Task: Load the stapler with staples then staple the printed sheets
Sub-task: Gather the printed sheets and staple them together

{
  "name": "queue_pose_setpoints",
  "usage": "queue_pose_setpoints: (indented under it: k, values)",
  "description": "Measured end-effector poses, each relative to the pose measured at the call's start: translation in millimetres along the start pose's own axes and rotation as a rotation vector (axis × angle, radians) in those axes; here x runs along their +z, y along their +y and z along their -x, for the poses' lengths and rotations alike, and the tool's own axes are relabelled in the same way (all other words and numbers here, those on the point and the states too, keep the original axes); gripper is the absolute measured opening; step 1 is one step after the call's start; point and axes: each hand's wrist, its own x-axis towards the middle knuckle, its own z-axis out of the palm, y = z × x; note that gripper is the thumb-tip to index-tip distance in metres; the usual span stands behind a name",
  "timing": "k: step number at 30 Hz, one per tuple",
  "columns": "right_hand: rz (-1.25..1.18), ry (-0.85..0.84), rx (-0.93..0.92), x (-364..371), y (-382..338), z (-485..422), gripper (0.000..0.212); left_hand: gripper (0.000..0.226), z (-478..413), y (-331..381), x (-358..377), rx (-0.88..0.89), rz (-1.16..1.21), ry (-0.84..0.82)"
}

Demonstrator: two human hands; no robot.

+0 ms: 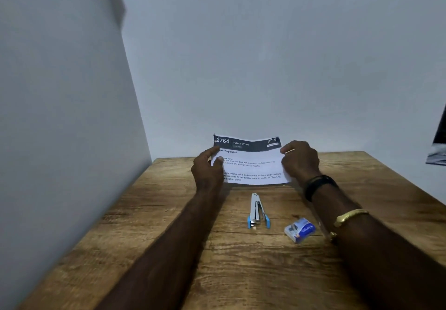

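Observation:
The printed sheets (251, 164), white with a dark header band reading 2764, stand propped upright at the far side of the wooden desk (241, 261). My left hand (208, 168) holds their left edge, thumb on the front. My right hand (299, 161) grips the right edge. In front of the sheets lies a metal stapler (257, 212) with light-blue ends, untouched. To its right sits a small blue-and-white staple box (300, 230), close beside my right forearm.
The desk is pushed into a corner, with a grey wall on the left and another behind. A dark object (438, 145) pokes in at the right edge. Bare wood stretches across the near half of the desk.

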Motion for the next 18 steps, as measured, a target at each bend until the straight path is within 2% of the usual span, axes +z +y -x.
queue_pose_setpoints:
  k: [4, 9, 18]
  values:
    - [-0.005, 0.045, -0.017, 9.1, 2.1, -19.0, 0.036, 0.041, -19.9, -6.0, 16.6, -0.02, -0.078, -0.062]
    - [0.027, 0.045, -0.003, 22.2, 14.7, -44.2, 0.032, 0.05, -35.4, -18.0, 33.8, -0.038, -0.17, -0.215]
    - [0.149, -0.051, 0.034, 43.3, 34.6, -69.1, 0.026, 0.046, -55.8, -38.0, 46.3, -0.039, -0.609, -0.329]
